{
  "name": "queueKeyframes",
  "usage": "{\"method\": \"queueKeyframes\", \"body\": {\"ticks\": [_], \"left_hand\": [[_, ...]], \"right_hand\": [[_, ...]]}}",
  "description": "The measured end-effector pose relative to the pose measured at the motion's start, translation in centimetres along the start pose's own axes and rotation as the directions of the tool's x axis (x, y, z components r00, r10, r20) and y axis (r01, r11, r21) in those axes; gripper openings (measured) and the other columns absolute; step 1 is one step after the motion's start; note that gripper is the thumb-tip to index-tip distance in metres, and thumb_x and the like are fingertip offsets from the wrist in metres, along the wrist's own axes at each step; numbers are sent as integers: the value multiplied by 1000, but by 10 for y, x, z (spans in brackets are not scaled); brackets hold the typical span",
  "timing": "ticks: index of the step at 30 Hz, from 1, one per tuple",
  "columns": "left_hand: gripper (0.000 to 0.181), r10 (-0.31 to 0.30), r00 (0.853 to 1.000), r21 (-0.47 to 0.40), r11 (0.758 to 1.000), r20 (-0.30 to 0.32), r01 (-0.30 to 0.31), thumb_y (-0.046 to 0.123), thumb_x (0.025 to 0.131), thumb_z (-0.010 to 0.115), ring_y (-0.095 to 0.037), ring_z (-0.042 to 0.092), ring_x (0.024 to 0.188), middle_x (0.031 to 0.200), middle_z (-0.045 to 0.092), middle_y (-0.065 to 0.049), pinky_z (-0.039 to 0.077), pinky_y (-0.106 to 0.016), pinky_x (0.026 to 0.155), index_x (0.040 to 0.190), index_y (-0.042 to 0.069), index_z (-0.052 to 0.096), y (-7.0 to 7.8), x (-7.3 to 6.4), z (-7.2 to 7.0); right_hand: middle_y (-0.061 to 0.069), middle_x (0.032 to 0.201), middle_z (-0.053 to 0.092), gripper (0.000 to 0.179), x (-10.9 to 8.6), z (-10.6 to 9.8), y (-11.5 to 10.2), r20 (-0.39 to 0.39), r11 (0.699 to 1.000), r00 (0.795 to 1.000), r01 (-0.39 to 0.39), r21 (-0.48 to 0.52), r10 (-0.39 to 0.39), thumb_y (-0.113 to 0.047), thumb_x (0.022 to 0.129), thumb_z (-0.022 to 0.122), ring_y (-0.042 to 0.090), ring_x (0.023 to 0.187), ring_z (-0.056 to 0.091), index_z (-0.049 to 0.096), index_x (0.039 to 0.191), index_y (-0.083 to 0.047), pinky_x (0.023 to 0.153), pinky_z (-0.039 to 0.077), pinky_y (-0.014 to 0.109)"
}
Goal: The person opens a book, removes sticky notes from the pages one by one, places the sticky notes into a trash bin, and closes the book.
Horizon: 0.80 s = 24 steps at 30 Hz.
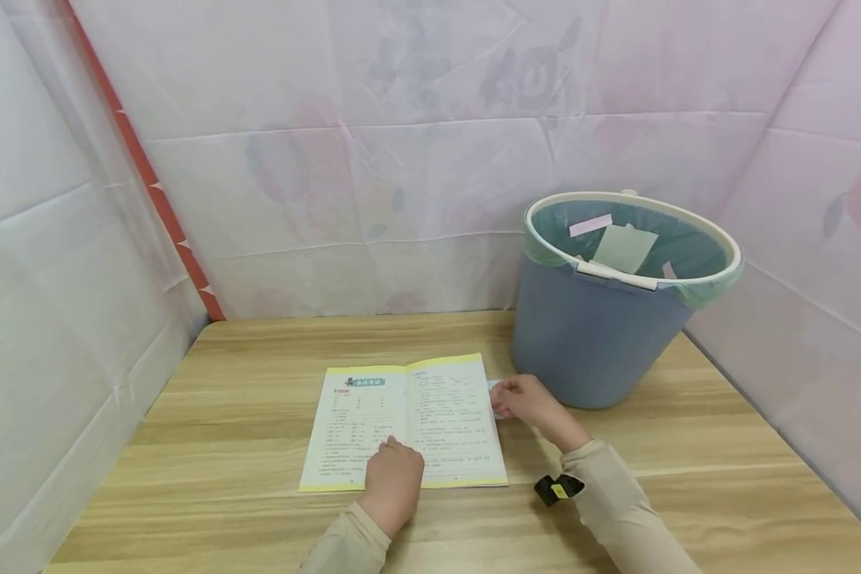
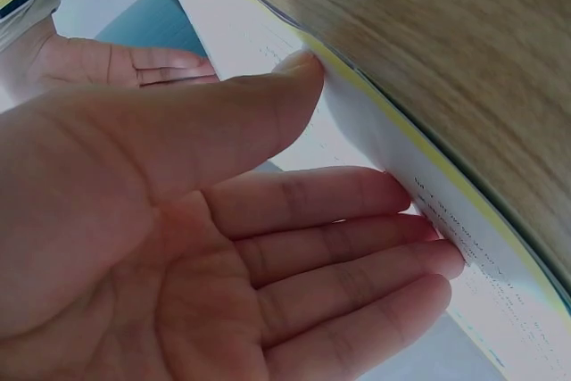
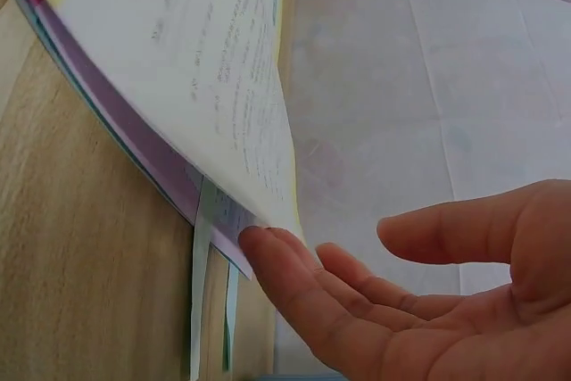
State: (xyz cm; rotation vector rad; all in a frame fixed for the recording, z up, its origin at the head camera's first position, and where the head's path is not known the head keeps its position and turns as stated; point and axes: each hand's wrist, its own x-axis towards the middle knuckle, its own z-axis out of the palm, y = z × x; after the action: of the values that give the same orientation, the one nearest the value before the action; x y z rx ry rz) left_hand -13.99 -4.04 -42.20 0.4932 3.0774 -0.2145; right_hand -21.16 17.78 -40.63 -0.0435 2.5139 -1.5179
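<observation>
An open booklet (image 1: 452, 430) with printed pages and yellow edge bands lies on the wooden table. My left hand (image 1: 395, 477) rests on it near the fold. In the left wrist view, its nearly straight fingertips touch the page, with the thumb at the yellow-banded edge. My right hand (image 1: 534, 405) is at the booklet's right edge. The right wrist view shows its fingertips against the page edge, with the thumb held apart. Pale paper strips (image 3: 203, 265) stick out from between the pages there. A small pale piece (image 1: 493, 384) shows beside the right hand in the head view.
A blue-grey bin (image 1: 581, 335) with a green liner stands behind the right hand; paper pieces (image 1: 624, 249) lie inside it. A black wrist device (image 1: 558, 489) sits at the right sleeve. Pale patterned sheets (image 1: 402, 159) wall the table at the back and sides.
</observation>
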Motion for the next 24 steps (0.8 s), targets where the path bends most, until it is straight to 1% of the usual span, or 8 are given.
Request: {"method": "queueKeyframes", "body": {"ticks": [3, 6, 10, 13, 17, 20, 22, 24], "left_hand": [[27, 4, 1000, -4, 1000, -9, -4, 10, 81, 74, -32, 67, 99, 110, 67, -22, 58, -37, 74, 102, -6, 71, -1, 0, 0], [27, 11, 1000, -4, 1000, -23, -11, 20, 84, 72, -30, 69, 90, 102, 69, -21, 59, -36, 69, 97, -4, 72, -4, 1, 1], [40, 20, 999, -39, 999, -35, -21, 36, 84, 71, -28, 67, 77, 90, 68, -18, 57, -35, 63, 91, -4, 71, -5, 3, 3], [52, 18, 999, -77, 997, -40, -21, 48, 80, 71, -25, 63, 68, 79, 64, -15, 56, -33, 58, 84, -4, 69, -7, 3, 4], [67, 28, 999, -74, 997, -46, -32, 62, 66, 74, -20, 58, 58, 70, 58, -12, 53, -30, 50, 80, -3, 66, -8, 3, 5], [70, 36, 997, -58, 998, -61, -39, 62, 61, 78, -20, 58, 57, 69, 57, -12, 53, -29, 49, 82, -4, 64, -8, 3, 5], [68, 35, 997, -64, 997, -67, -39, 59, 62, 79, -20, 57, 57, 67, 55, -11, 52, -29, 50, 84, -3, 63, -8, 3, 5], [64, 30, 997, -97, 995, -66, -37, 55, 64, 81, -20, 56, 57, 66, 53, -10, 51, -30, 50, 83, -2, 62, -9, 3, 5]], "right_hand": [[24, 98, 63, 23, 0, 0, -1, -12, 1000, 1000, -6, 9, 6, 0, 96, 47, 27, 86, 65, 55, 108, 18, 78, 56, 41], [24, 97, 63, 26, 1, 0, -2, -26, 1000, 1000, -10, 5, 10, -1, 96, 50, 27, 84, 66, 52, 114, 18, 77, 56, 42], [23, 98, 64, 29, 1, 0, 0, -21, 1000, 1000, 1, -12, -2, -1, 96, 50, 26, 81, 66, 52, 119, 18, 78, 56, 43], [23, 99, 64, 32, 1, 1, 0, 0, 999, 1000, 15, -31, -15, 0, 96, 49, 26, 82, 65, 51, 122, 18, 79, 56, 44], [22, 99, 65, 33, 0, 2, -1, 20, 998, 1000, 18, -62, -16, 0, 97, 48, 26, 83, 64, 51, 124, 19, 79, 55, 43], [22, 98, 64, 33, 0, 1, -2, 27, 997, 999, 23, -77, -21, 0, 97, 47, 27, 84, 64, 51, 123, 20, 79, 55, 44], [23, 100, 64, 32, -1, 1, -2, 35, 996, 999, 26, -81, -24, -1, 97, 47, 28, 86, 64, 52, 122, 19, 80, 55, 44], [25, 103, 63, 33, -1, -1, -2, 40, 995, 999, 29, -95, -25, -2, 98, 47, 30, 88, 64, 52, 122, 20, 81, 55, 44]]}}
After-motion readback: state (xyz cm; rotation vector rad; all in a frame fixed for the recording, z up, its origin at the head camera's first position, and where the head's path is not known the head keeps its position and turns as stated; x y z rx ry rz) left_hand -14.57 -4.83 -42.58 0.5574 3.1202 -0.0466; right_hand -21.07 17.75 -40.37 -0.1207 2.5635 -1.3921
